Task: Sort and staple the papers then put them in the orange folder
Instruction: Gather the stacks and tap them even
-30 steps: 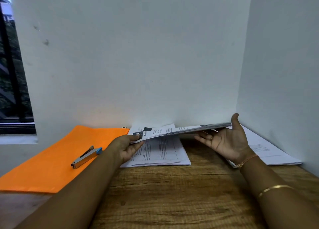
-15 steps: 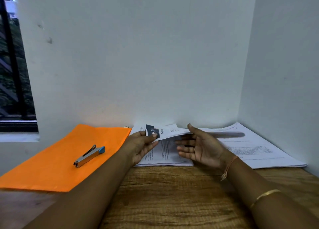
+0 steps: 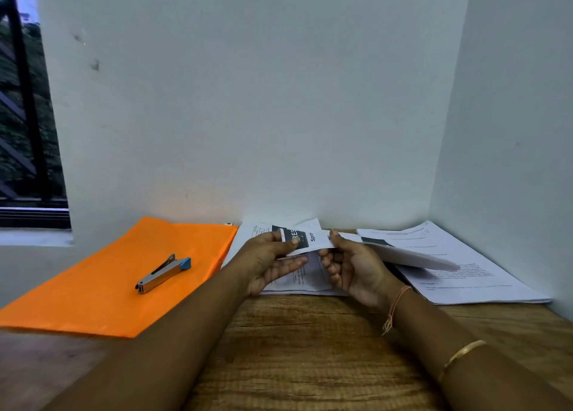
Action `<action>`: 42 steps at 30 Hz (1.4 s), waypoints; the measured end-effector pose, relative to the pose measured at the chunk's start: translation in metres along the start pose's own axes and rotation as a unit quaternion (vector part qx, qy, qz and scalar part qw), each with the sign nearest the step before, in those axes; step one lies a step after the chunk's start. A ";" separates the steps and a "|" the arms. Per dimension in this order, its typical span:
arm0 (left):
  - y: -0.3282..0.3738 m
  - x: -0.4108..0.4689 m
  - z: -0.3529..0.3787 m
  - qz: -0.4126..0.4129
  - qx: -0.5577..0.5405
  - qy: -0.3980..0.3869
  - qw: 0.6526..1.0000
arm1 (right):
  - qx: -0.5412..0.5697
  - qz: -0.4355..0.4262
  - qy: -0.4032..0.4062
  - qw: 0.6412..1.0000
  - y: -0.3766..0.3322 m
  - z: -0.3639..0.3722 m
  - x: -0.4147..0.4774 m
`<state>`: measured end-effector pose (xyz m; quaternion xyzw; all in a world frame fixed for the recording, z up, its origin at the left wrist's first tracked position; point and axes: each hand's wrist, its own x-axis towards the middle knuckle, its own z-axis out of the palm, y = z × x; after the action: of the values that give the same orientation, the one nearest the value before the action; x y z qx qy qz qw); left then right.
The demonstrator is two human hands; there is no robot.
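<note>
Both hands hold a thin set of printed sheets (image 3: 319, 240) just above the worktop (image 3: 310, 348), in front of the back wall (image 3: 279, 100). The left hand (image 3: 273, 265) pinches the near-left end, thumb on top and fingers (image 3: 291, 263) beneath. The right hand (image 3: 356, 271) grips close beside it, thumb over the edge and fingers curled under. The far end of the set sags to the right, unsupported, over the right pile (image 3: 465, 274). A second pile (image 3: 297, 282) lies flat directly under the hands. In my judgement the sheets are light, limp and liable to slide against each other. They are best held by an edge or corner with the thumb opposing the fingers, and squared before stapling. The stapler (image 3: 163, 273) rests on the orange folder (image 3: 124, 280), well to the left and untouched. The folder lies flat and closed. The worktop is wood-grained and level, and it meets the back wall and a side wall (image 3: 511, 131) in a corner. A barred window (image 3: 24, 116) stands at far left. Whether the held sheets are already stapled cannot be determined.
</note>
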<state>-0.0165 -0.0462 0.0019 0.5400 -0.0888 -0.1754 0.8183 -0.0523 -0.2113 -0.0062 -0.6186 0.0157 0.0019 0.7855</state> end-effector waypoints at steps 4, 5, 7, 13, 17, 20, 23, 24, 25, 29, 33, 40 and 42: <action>0.002 0.000 -0.001 -0.009 -0.015 -0.010 1.000 | -0.010 -0.003 0.001 1.000 0.000 0.000 -0.002; 0.002 -0.001 -0.001 -0.006 -0.014 -0.011 1.000 | -0.013 0.002 0.000 1.000 -0.001 0.000 -0.002; 0.003 -0.002 0.000 -0.004 -0.010 -0.011 1.000 | -0.018 0.021 -0.010 1.000 -0.001 0.002 -0.005; 0.003 -0.003 0.001 0.006 0.033 0.003 0.999 | -0.085 0.049 0.009 0.995 -0.002 0.020 -0.005; 0.001 0.000 0.001 0.024 0.112 0.036 0.993 | -0.167 0.010 0.069 0.983 0.001 0.032 0.003; -0.001 0.001 -0.001 0.015 0.193 0.060 0.979 | -0.182 -0.028 0.089 0.979 0.007 0.038 0.011; 0.000 0.002 -0.005 0.008 0.297 0.067 0.953 | -0.163 -0.045 0.094 0.981 0.013 0.041 0.015; 0.000 0.002 -0.007 0.012 0.341 0.062 0.938 | -0.161 -0.046 0.093 0.981 0.016 0.041 0.015; 0.003 0.002 -0.008 0.020 0.390 0.054 0.919 | -0.160 -0.046 0.095 0.981 0.016 0.039 0.015; 0.014 0.004 -0.029 0.105 0.617 0.135 0.768 | -0.169 -0.040 0.098 0.980 0.020 0.034 0.017; 0.016 0.005 -0.057 0.056 0.749 0.286 0.595 | -0.173 -0.038 0.088 0.980 0.022 0.034 0.018; 0.018 0.002 -0.088 -0.113 0.691 0.359 0.617 | -0.165 -0.032 0.082 0.982 0.021 0.033 0.014; 0.020 0.001 -0.093 -0.116 0.682 0.358 0.627 | -0.162 -0.032 0.083 0.983 0.021 0.033 0.014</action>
<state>0.0193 0.0403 -0.0172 0.9699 0.1803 0.0495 0.1560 -0.0382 -0.1748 -0.0191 -0.7362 0.0607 -0.0717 0.6702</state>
